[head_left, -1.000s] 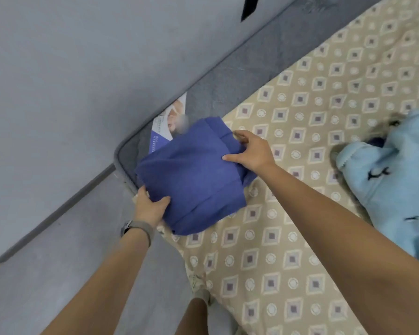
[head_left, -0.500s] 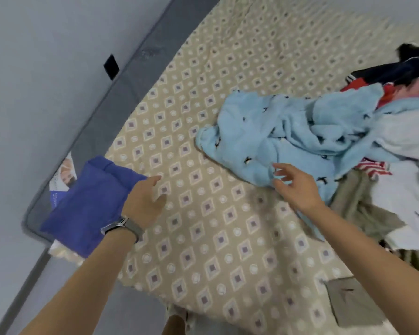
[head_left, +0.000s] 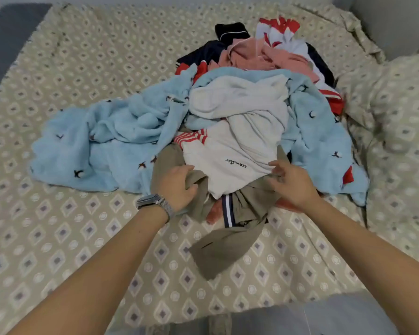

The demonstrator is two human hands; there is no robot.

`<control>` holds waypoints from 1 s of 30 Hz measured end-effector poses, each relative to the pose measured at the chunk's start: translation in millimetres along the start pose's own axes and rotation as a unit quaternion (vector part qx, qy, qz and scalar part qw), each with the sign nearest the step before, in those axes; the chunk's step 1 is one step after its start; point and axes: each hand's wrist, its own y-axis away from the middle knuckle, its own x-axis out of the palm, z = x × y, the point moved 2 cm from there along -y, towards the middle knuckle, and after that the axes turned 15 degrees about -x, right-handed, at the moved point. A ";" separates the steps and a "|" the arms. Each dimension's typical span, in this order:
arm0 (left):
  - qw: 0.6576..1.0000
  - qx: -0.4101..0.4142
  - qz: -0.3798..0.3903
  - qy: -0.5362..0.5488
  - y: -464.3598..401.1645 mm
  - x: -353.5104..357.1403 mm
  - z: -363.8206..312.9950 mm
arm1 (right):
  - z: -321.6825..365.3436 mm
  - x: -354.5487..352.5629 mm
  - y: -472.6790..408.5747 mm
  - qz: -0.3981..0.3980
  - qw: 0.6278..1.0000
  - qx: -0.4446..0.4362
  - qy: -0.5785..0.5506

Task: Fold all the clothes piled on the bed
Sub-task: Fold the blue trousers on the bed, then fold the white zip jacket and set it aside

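light-blue blanket, khaki trousers, diamond-patterned sheet

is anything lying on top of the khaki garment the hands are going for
Yes. The white shirt lies over the far part of the khaki garment, and the light blue fleece overlaps its left edge. The left hand grips the khaki fabric; the right hand rests at the shirt's edge.

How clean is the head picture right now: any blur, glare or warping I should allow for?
Head view: light is soft and even, no glare, only faint shadows under the clothes pile. The right hand has smeared fingers, motion blur; the left hand on the khaki garment is sharper. Wide-angle warping stretches the forearms and bends the patterned bedsheet toward the edges.
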 end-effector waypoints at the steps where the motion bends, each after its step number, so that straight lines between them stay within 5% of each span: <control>1: 1.000 0.008 0.003 -0.014 -6.8 8.3 -13.0 | -14.0 0.3 1.4 0.000 1.000 -0.002 0.011; 9: 0.992 0.015 0.027 -0.122 -52.6 61.9 -45.3 | -61.4 54.8 -23.6 0.113 0.983 -0.036 0.141; 13: 0.987 0.022 0.005 -0.161 -58.7 76.4 -34.0 | -51.5 82.2 -52.3 0.061 0.952 -0.061 0.295; 17: 0.989 0.010 0.005 -0.151 -63.7 77.9 -19.9 | -61.7 87.0 -73.5 0.044 0.951 -0.006 0.305; 21: 0.991 0.010 -0.007 -0.135 -53.9 75.6 -19.4 | -65.4 76.5 -82.7 0.005 0.977 0.002 0.211; 24: 0.994 0.011 -0.016 -0.111 -38.2 73.4 -26.1 | -42.2 59.6 -75.0 -0.026 0.998 0.023 -0.044; 27: 0.996 -0.006 -0.009 -0.087 -19.6 67.9 -36.1 | -8.8 26.4 -60.4 -0.063 0.960 0.084 -0.258; 30: 0.999 -0.007 0.007 -0.050 -2.6 55.6 -57.2 | 23.6 -13.1 -44.5 -0.049 0.944 0.108 -0.309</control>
